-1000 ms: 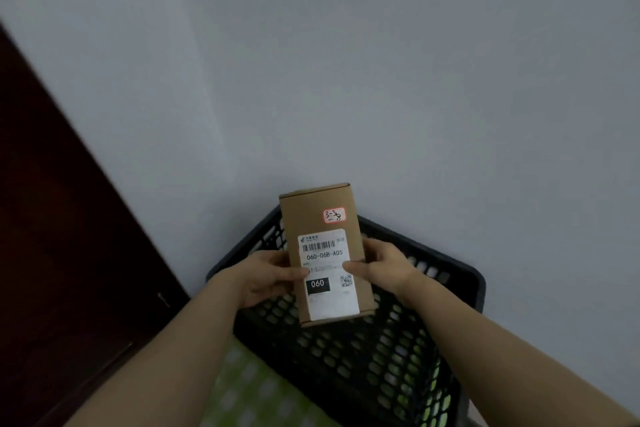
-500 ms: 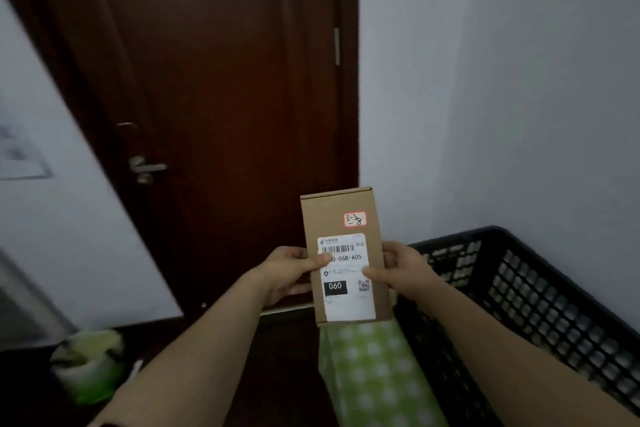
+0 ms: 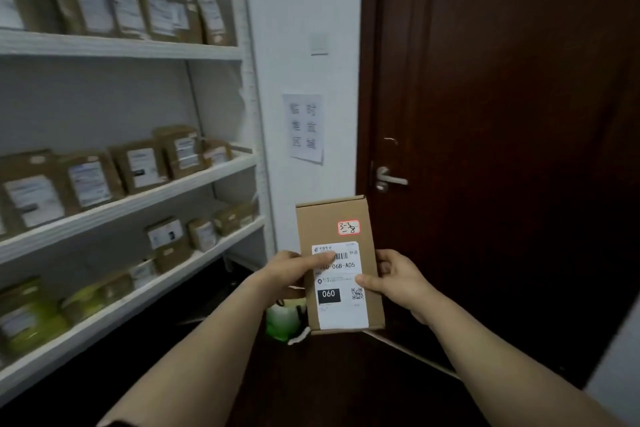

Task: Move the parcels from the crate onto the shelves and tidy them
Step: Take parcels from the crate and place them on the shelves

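Observation:
I hold one small brown cardboard parcel (image 3: 337,218) upright in front of me, its white shipping label reading 060 and a small red-edged sticker facing me. My left hand (image 3: 289,270) grips its left edge with the thumb across the label. My right hand (image 3: 394,276) grips its right edge, thumb on the label. White shelves (image 3: 138,198) fill the left side, several tiers holding rows of labelled brown parcels. The crate is out of view.
A dark wooden door (image 3: 502,114) with a metal handle (image 3: 389,178) stands straight ahead. A paper notice (image 3: 304,128) hangs on the white wall between shelves and door. A green and white object (image 3: 282,322) sits on the dark floor below the parcel.
My view has swung left from the crate and wall, past the door, to the shelves. Both hands keep the same hold on the parcel.

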`<state>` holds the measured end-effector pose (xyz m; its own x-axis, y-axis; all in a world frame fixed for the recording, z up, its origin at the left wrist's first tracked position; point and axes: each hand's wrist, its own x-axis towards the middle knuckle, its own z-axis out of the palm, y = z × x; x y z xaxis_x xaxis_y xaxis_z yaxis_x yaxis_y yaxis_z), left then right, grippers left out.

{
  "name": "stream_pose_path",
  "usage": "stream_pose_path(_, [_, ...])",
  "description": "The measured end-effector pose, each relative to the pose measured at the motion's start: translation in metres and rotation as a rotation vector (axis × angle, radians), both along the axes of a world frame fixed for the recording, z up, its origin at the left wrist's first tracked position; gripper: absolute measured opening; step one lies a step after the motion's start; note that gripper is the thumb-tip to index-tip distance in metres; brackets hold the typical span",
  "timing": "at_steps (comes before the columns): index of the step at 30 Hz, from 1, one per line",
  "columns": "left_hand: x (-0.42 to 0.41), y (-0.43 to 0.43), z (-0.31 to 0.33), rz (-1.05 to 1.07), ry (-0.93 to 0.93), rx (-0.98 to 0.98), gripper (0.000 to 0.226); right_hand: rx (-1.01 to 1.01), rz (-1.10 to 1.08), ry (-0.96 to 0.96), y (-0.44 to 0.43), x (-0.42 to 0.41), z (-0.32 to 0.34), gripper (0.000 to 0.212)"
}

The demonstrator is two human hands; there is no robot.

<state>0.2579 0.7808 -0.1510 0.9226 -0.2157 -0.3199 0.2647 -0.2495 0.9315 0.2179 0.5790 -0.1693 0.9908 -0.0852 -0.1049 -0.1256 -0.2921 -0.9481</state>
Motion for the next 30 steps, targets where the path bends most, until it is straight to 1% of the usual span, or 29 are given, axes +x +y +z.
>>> stream_pose_path(4, [0.033, 0.089, 0.005, 0.146, -0.025, -0.035, 0.061, 0.011, 0.119, -0.017, 0.090, 0.059, 0.006, 0.060])
stream_pose_path(9, [0.054, 0.186, 0.010, 0.302, -0.048, -0.021, 0.042, 0.004, 0.269, -0.025, 0.193, 0.111, 0.006, 0.057])
stream_pose_path(12, [0.063, 0.232, 0.009, 0.368, -0.041, 0.051, 0.042, 0.040, 0.353, 0.001, 0.240, 0.130, 0.005, 0.051])
stream_pose_path(14, [0.066, 0.257, 0.007, 0.398, -0.028, 0.082, 0.048, 0.039, 0.406, 0.011, 0.264, 0.141, 0.003, 0.048])
stream_pose_path(17, [0.068, 0.284, 0.007, 0.458, -0.017, 0.102, 0.062, 0.028, 0.494, 0.011, 0.293, 0.157, 0.005, 0.044])
stream_pose_path(22, [0.063, 0.312, 0.003, 0.557, 0.002, 0.127, 0.063, -0.017, 0.607, 0.030, 0.326, 0.176, 0.002, 0.049])
stream_pose_path(25, [0.058, 0.317, 0.001, 0.600, 0.020, 0.146, 0.059, -0.034, 0.652, 0.064, 0.338, 0.182, -0.002, 0.051])
stream_pose_path(30, [0.051, 0.313, -0.010, 0.656, 0.058, 0.141, 0.044, -0.085, 0.729, 0.116, 0.346, 0.187, -0.012, 0.050])
